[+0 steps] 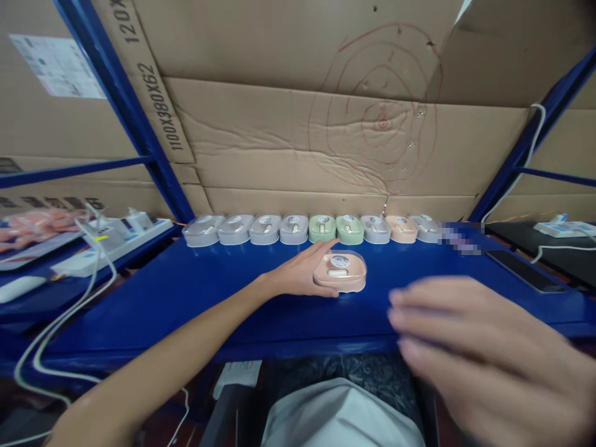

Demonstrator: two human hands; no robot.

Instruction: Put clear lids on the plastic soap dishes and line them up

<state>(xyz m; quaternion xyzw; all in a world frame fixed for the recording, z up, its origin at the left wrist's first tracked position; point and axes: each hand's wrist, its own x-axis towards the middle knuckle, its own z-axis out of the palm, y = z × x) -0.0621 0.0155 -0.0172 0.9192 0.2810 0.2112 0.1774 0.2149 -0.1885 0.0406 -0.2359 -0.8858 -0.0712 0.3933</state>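
My left hand (pixel 300 273) reaches out over the blue shelf (pixel 186 298) and grips a pink oval case (pixel 342 273) with a clear lid, thumb in front and fingers behind it. The case rests on the shelf. My right hand (pixel 484 351) hovers close to the camera at lower right, blurred, fingers spread and holding nothing. Behind the pink case, a row of similar small cases (pixel 307 228) in grey, green and pink lines the back of the shelf against the cardboard.
Cardboard sheets (pixel 302 143) wall off the back. Blue rack posts (pixel 139 124) slant at both sides. A white power strip (pixel 112 245) with cables lies at left, a dark phone (pixel 524 270) at right, another power strip (pixel 563 228) far right.
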